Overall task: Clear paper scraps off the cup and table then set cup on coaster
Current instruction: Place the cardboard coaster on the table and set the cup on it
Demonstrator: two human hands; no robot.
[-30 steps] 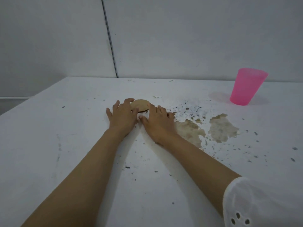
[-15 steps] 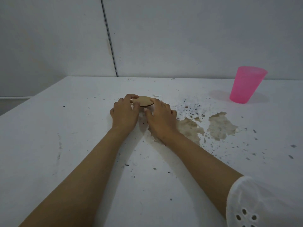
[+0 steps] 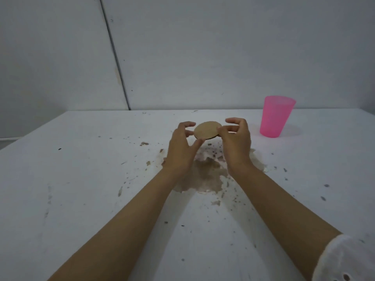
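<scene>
A round tan coaster is lifted off the white table and tilted toward me. My right hand pinches its right edge between thumb and fingers. My left hand cups its left side, thumb under the lower edge, fingers curled at the rim. A pink plastic cup stands upright on the table to the right of my hands, apart from them. Small torn scraps and dark flecks lie scattered on the table under and around my hands.
A brown worn patch marks the table surface below my wrists, with peeled white edges around it. A grey wall rises directly behind the table's far edge. The table's left edge runs diagonally at the left.
Both hands have raised the coaster from the table surface and tilted its face toward me. The view has shifted, so the cup sits closer to my hands.
</scene>
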